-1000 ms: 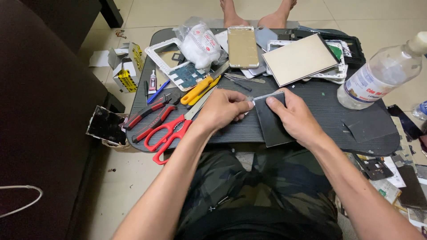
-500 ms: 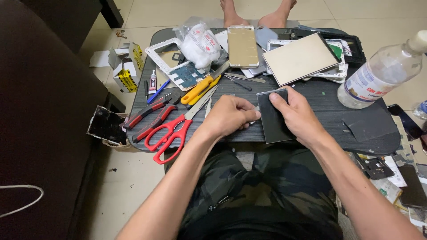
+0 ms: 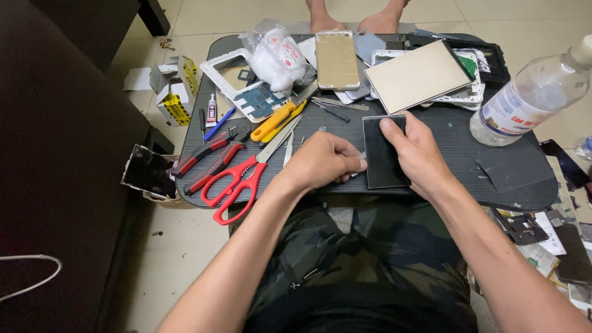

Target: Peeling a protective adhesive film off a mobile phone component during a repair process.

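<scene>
Both hands are engaged at frame centre: the dark screen panel [image 3: 385,154] is pinned flat by the right hand [image 3: 414,151], fingers spread on it, while the left hand [image 3: 324,161] is curled at its left edge; steady, even pressure seems advisable.

Pale tiled floor [image 3: 203,18] lies around a low dark bench [image 3: 444,132]. A big dark cabinet [image 3: 61,154] fills the left side. The light is soft and even.

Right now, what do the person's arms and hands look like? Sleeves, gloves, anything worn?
Both forearms are bare, no sleeves in view. The left hand and right hand wear no gloves; no rings, watch or wristband visible. Fingernails look short and plain.
</scene>
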